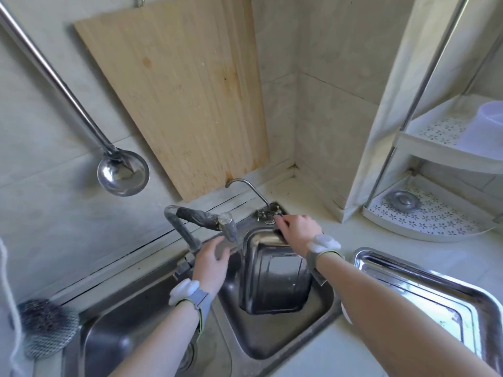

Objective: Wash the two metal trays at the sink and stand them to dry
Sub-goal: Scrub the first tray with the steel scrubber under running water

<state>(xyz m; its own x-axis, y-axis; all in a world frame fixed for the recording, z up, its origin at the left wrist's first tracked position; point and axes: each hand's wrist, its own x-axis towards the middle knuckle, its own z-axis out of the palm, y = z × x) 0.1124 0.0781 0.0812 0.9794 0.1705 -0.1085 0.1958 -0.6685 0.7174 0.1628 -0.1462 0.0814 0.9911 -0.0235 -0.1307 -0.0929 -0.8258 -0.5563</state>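
Trays first: you have two (count them, one and two). The first tray (275, 281) stands on its end in the right bowl of the sink (272, 341), right under your right hand (298, 231). That hand rests on its top edge, with the fingertips up by the thin tap (250, 191). I cannot tell if it grips the tray or only touches it. The second tray (424, 289) lies flat on the counter (340, 232), on the outer side of your right arm.

Your left hand (211, 265) is loose and holds nothing. It hangs just below the big tap (198, 219).

I see no water running and no soap, so I think the washing has hardly begun. Neither tray has been put up to dry yet. Both are still to wash, rinse and stand up.

Now the counting. The sink has two bowls, and there are two taps. One scrubber (46, 327) sits far out past your left arm. One ladle (123, 172) hangs above your left hand. One wooden board (185, 99) leans on the wall above both hands. One corner shelf (435, 221) stands beyond your right hand.
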